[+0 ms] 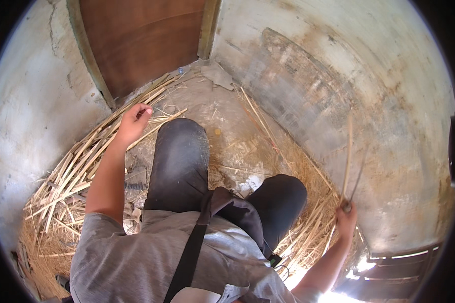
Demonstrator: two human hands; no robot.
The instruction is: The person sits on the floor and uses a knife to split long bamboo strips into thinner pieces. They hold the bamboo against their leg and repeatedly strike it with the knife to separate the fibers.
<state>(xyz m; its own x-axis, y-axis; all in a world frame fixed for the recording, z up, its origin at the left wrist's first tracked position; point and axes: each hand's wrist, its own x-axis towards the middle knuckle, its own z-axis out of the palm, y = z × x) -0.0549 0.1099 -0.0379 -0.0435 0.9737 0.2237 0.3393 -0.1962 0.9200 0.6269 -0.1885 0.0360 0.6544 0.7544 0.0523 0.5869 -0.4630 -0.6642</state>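
Note:
My right hand (346, 218), out at the right near the wall, is closed round the lower end of a long pale bamboo-like strip (349, 146). A thinner dark strip or blade (359, 174), blurred by motion, rises from the same grip; its kind cannot be made out. Over the pile of split strips (81, 156) on the left, my left hand (135, 122) is raised with its fingers loosely bent and a gap beside the thumb. Nothing shows in it.
More pale strips and fine shavings (308, 230) lie on the floor by my right knee (280, 197). A brown door panel (146, 45) stands ahead. Stained plaster walls rise on the left (30, 111) and right (399, 116). A small white patch (252, 183) lies between my knees.

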